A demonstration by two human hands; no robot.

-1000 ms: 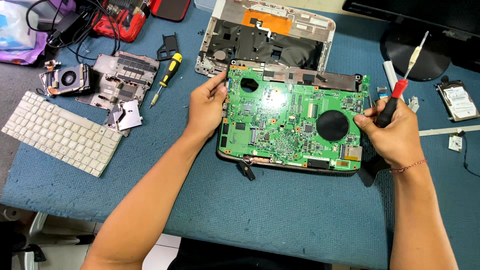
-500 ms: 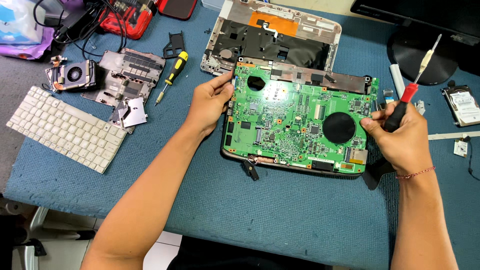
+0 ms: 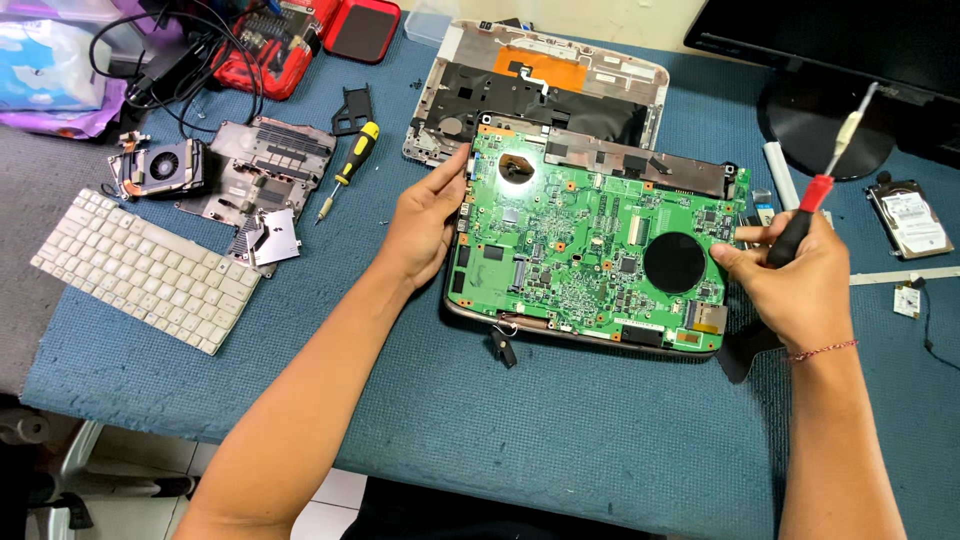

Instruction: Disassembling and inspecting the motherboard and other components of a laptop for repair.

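Your left hand [image 3: 425,225] grips the green motherboard's [image 3: 590,250] left edge; its long axis runs left-right, mid-worktop. Your right hand [image 3: 795,285] clamps a red-handled screwdriver [image 3: 815,215], tip up-right. A laptop shell [image 3: 545,85] lies just behind, a white keyboard [image 3: 145,270] near the left edge.

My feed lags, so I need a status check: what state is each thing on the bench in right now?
Green motherboard: exposed, resting in the base.
Left hand: gripping the board's left edge.
Right hand: holding a red-handled screwdriver.
White keyboard: detached.
Cooling fan: removed.
Yellow screwdriver: lying unused.
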